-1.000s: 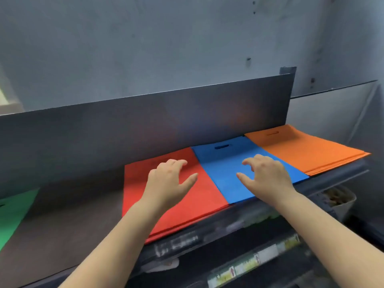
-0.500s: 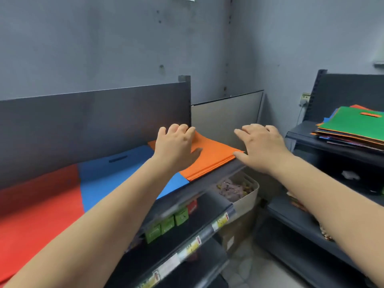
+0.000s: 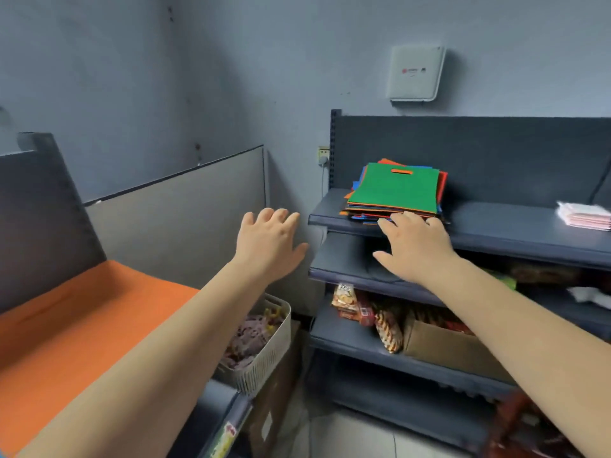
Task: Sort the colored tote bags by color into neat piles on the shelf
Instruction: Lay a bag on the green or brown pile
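the mixed stack of tote bags (image 3: 395, 193), green on top, lies on the upper right shelf (image 3: 529, 233), ahead and to the right of both hands, its handle end toward the back panel. the right hand (image 3: 415, 247) is nearer, fingers spread at the stack's front edge, perhaps touching it, holding nothing. the left hand (image 3: 269, 246) hangs open in the air, well to the left. the orange pile (image 3: 66, 325) lies at lower left.

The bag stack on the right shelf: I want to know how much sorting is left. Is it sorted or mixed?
Mixed. Under the green bag on top, orange, blue and red edges stick out of the stack.
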`<state>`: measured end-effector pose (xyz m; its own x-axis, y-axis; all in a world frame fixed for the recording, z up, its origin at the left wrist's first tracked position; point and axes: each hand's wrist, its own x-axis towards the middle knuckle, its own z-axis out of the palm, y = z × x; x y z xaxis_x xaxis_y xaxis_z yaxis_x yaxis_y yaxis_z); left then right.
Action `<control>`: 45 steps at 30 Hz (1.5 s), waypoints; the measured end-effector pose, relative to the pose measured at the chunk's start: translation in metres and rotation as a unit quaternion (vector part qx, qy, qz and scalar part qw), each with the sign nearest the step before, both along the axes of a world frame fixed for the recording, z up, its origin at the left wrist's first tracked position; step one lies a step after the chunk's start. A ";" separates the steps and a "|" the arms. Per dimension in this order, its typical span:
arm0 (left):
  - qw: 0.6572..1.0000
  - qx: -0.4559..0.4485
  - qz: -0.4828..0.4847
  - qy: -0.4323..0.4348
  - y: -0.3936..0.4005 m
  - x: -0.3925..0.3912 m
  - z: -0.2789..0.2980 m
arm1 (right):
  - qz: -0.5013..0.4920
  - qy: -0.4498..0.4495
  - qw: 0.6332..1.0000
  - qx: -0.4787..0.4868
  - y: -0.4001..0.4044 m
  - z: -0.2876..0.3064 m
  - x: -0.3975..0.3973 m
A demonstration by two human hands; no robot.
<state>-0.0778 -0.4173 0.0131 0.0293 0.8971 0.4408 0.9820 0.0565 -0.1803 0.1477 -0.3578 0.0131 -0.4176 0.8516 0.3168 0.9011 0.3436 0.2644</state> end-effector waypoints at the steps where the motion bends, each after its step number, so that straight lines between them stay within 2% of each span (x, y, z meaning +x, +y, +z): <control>1: 1.000 -0.001 -0.015 0.001 0.021 0.004 0.000 | -0.017 0.000 1.000 -0.003 0.013 0.000 0.007; 5: 0.998 -0.011 -0.062 0.003 0.097 0.023 -0.005 | -0.071 0.013 0.997 -0.018 0.066 -0.006 0.031; 10: 0.994 -0.037 -0.098 -0.009 0.178 0.044 -0.020 | -0.083 0.063 0.994 -0.027 0.126 -0.014 0.054; 15: 0.993 -0.054 -0.106 -0.014 0.252 0.069 -0.040 | -0.084 0.092 0.992 -0.038 0.189 -0.031 0.079; 22: 0.990 -0.086 -0.092 -0.059 0.337 0.093 -0.064 | -0.096 0.169 0.973 -0.121 0.277 -0.055 0.109; 28: 0.988 -0.087 -0.097 -0.079 0.390 0.099 -0.080 | -0.123 0.289 0.932 -0.180 0.337 -0.070 0.118; 34: 0.977 -0.093 -0.157 -0.111 0.418 0.101 -0.098 | -0.165 0.373 0.891 -0.201 0.376 -0.082 0.120; 37: 0.969 -0.109 -0.190 -0.115 0.428 0.103 -0.100 | -0.176 0.418 0.873 -0.181 0.387 -0.084 0.123; 41: 0.959 -0.119 -0.235 -0.103 0.438 0.109 -0.099 | -0.173 0.528 0.823 -0.120 0.395 -0.083 0.126; 45: 0.951 -0.124 -0.267 -0.092 0.440 0.113 -0.101 | -0.192 0.549 0.806 -0.112 0.403 -0.078 0.131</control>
